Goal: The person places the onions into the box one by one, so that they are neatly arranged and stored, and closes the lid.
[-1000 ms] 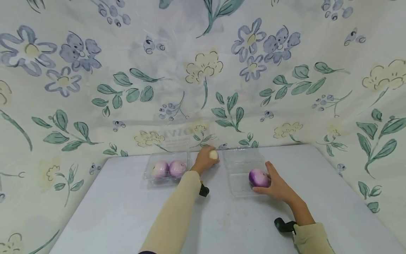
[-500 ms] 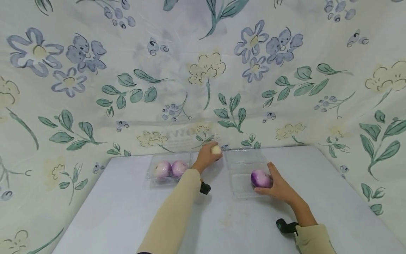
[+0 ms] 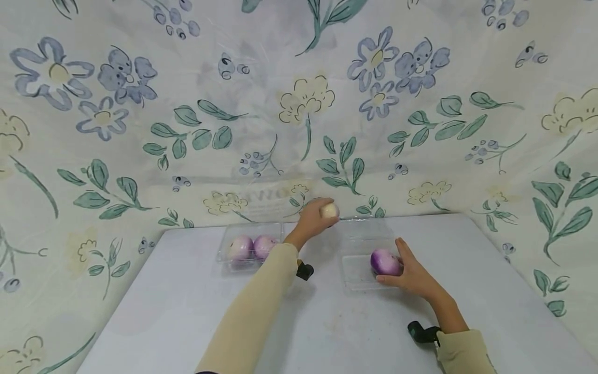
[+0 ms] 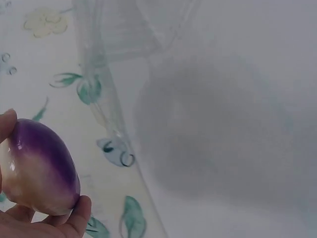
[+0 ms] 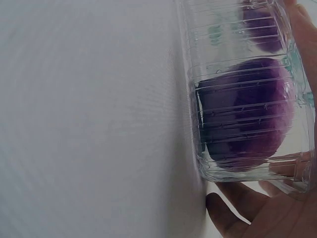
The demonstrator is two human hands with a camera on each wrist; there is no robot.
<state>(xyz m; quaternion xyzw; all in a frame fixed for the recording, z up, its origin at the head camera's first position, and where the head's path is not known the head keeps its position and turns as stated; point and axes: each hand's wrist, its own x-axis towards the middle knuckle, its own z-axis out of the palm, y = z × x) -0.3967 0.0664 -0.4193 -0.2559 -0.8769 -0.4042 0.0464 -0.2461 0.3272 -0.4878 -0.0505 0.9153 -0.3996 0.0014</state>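
Observation:
My left hand (image 3: 312, 221) grips a purple-and-pale onion (image 3: 329, 210), raised at the back of the table between two clear plastic containers. In the left wrist view, fingers (image 4: 79, 213) and thumb hold this onion (image 4: 47, 168) from opposite sides. My right hand (image 3: 413, 275) holds the right end of the open clear container (image 3: 355, 280), thumb toward the front and fingers toward the back. One purple onion (image 3: 385, 262) sits inside at that end. Through the ribbed wall in the right wrist view, the onion (image 5: 247, 114) shows, with the right hand (image 5: 262, 213) around the outside.
A second clear container (image 3: 229, 228) stands at the back left with two onions (image 3: 252, 248) in it. The white table (image 3: 327, 322) ends at a floral cloth backdrop (image 3: 299, 130). The open container's lid (image 3: 366, 228) leans back toward that cloth.
My left hand has lifted the onion and carried it rightward, toward the open container's lid. The right hand stays on its container. The head view has shifted slightly.

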